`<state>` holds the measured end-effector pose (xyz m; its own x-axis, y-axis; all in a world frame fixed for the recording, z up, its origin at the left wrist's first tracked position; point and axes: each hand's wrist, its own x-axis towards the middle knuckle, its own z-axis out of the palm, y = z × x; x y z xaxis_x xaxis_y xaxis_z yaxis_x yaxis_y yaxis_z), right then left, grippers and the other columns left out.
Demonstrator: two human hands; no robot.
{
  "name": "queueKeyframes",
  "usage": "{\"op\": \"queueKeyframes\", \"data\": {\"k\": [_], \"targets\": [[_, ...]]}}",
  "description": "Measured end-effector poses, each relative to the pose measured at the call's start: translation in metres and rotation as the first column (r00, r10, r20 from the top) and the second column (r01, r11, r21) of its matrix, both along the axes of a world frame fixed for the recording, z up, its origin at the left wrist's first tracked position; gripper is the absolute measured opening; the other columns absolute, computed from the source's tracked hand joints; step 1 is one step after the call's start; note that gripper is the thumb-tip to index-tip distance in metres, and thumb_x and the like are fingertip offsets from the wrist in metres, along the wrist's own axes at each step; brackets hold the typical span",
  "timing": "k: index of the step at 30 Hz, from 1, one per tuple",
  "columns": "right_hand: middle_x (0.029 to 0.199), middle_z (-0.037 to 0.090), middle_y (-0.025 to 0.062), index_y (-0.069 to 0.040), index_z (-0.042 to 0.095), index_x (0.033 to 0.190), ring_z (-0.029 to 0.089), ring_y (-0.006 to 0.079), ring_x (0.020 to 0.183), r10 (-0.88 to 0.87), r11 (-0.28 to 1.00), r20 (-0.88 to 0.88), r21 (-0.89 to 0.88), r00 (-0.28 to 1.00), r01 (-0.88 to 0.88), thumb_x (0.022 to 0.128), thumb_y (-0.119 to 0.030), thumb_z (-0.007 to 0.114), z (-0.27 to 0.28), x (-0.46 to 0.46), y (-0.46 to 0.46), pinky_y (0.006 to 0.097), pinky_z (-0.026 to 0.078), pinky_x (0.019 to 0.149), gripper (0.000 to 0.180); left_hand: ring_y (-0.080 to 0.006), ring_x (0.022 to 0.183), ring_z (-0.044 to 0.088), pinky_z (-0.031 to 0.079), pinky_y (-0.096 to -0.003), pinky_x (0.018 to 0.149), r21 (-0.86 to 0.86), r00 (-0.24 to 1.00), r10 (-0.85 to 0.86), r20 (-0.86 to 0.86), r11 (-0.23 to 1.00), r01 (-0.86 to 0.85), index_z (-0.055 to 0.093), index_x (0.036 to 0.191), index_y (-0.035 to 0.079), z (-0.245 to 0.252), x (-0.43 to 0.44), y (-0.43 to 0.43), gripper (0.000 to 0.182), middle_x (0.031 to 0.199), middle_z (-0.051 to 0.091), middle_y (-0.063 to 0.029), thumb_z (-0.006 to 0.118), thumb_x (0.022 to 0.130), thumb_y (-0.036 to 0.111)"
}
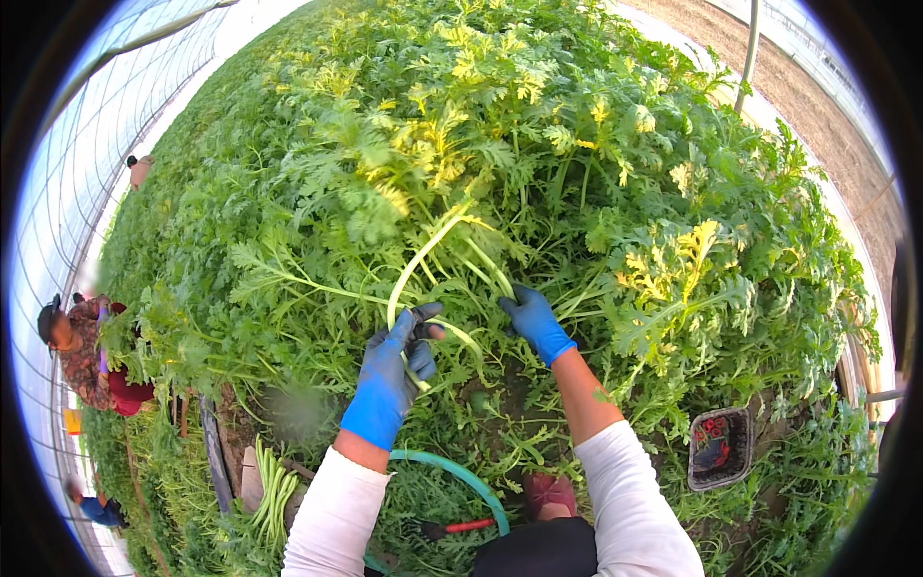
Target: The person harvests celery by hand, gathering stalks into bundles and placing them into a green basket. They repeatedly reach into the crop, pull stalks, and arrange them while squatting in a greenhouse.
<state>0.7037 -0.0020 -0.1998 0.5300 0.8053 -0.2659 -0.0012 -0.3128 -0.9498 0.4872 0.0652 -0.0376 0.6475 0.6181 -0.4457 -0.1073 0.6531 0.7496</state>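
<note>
My left hand, in a blue glove with dark, soiled fingers, is closed around a pale green stalk that arches upward and bends near its top. Another leafy stalk crosses at the same fingers. To the right, my right hand, in a matching blue glove, grips a green stem leading up into the dense foliage of leafy, chrysanthemum-like plants. Some leaves there are yellow. My right fingertips are partly hidden from view.
A bundle of cut stalks lies lower left. Below my hands are a teal hoop and a red-handled tool. A dark plastic basket with red items stands at right. Several people, one in a patterned top, are at far left.
</note>
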Motion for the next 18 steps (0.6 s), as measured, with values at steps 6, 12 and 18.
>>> {"op": "queueKeyframes", "data": {"k": [6,12,18], "targets": [[0.076,0.065,0.0188,0.006,0.057,0.111,0.062,0.0265,0.051,-0.013,1.0,0.392,0.019,0.92,0.006,0.088,-0.019,0.064,-0.003,-0.019,-0.017,0.039,0.05,0.049,0.035,-0.026,0.094,0.065,0.056,-0.0381,0.086,-0.014,0.998,0.055,0.013,0.998,-0.055,0.053,0.122,-0.007,-0.013,0.019,-0.018,0.047,0.11,0.064,-0.0183,0.032,0.104,0.031],[0.077,0.064,0.022,0.002,0.057,0.093,0.064,0.0377,0.067,0.098,0.951,0.742,-0.267,0.664,0.158,0.089,-0.02,0.058,-0.005,-0.016,-0.015,0.0482,0.05,0.06,0.022,-0.0249,0.09,0.066,0.058,-0.037,0.081,-0.045,0.999,0.029,0.038,0.999,-0.028,0.055,0.12,-0.005,-0.017,0.015,-0.02,0.041,0.106,0.065,-0.0161,0.039,0.103,0.029],[0.072,0.064,0.0089,0.003,0.057,0.112,0.06,0.0175,0.056,-0.078,0.997,-0.113,-0.017,0.99,0.077,0.095,-0.024,0.056,0.072,-0.039,-0.046,0.0317,0.047,0.052,0.031,-0.0271,0.1,0.064,0.054,-0.0394,0.089,-0.04,0.99,0.114,-0.079,0.992,-0.117,0.053,0.122,-0.005,-0.022,0.015,-0.027,0.045,0.115,0.062,-0.0196,0.038,0.103,0.032]]}}
